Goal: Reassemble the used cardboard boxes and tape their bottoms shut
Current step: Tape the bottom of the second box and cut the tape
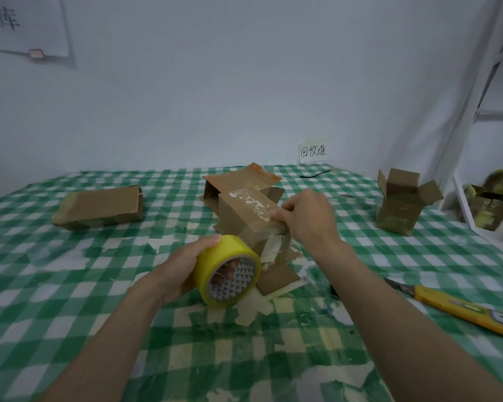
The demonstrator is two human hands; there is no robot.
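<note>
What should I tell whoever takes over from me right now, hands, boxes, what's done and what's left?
Left hand grips the yellow tape roll close to the centre box.
Right hand presses fingers on the top of the centre box, where a tape strip runs.
Flattened box lies far left on the checked tablecloth.
An upright box with open flaps stands far right.
Yellow utility knife lies right of the arms.
Done: tape laid on the centre box.
Left: cut the tape, then the flattened box.
</note>
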